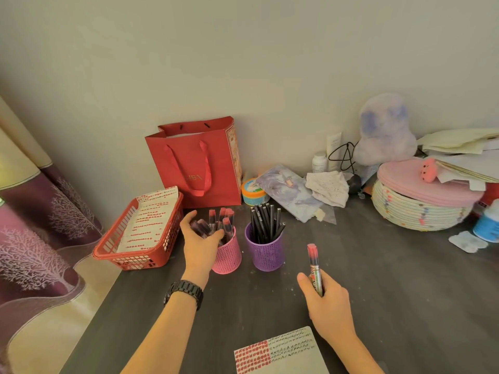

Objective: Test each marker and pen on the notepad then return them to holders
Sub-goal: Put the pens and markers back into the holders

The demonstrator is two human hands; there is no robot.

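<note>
A pink mesh holder [229,255] on the dark desk holds several red-capped markers [225,220]. My left hand [199,241] reaches over its left side and grips markers [200,227] at the rim. To the right, a purple mesh holder [266,251] is full of black pens [266,221]. My right hand [328,303] holds one red-capped marker [314,268] upright, cap on, above the desk. The notepad [286,352] lies at the front edge, its page covered with red marks and black scribbles.
A red plastic basket [140,233] with marked paper sits at the left desk edge. Behind the holders stands a red paper bag [197,163]. A tape roll [252,191], pouch, bottles, a woven basket with pink lid [421,203] and papers crowd the back right.
</note>
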